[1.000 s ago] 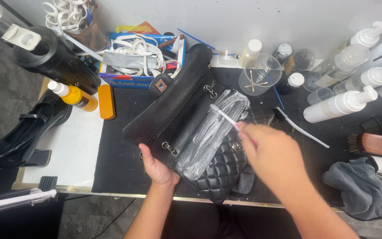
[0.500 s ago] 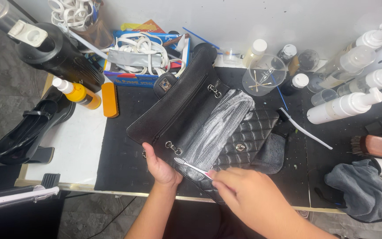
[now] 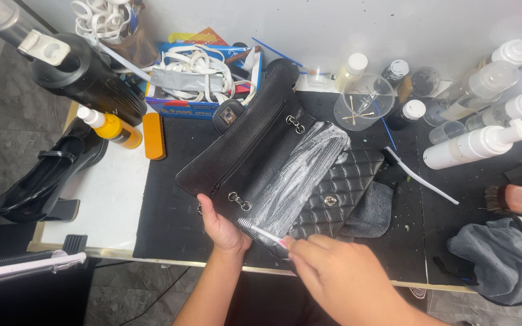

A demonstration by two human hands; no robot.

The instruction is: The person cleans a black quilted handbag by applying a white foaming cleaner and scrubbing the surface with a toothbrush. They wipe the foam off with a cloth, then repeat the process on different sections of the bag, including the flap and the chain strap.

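L hand (image 3: 222, 226) grips black bag (image 3: 255, 142) edge; R hand (image 3: 339, 274) pinches small brush (image 3: 261, 232) on foamy flap.

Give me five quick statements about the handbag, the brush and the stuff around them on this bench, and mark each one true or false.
1. The left hand holds the near edge of the open black handbag. True.
2. The right hand holds a pair of scissors. False: it holds a small brush with its bristle end on the bag.
3. White foam covers a strip of the bag's inside. True.
4. The yellow bottle stands to the right of the bag. False: it lies to the left, beside the orange block.
5. The grey cloth is draped over the bag. False: it lies apart, at the right.
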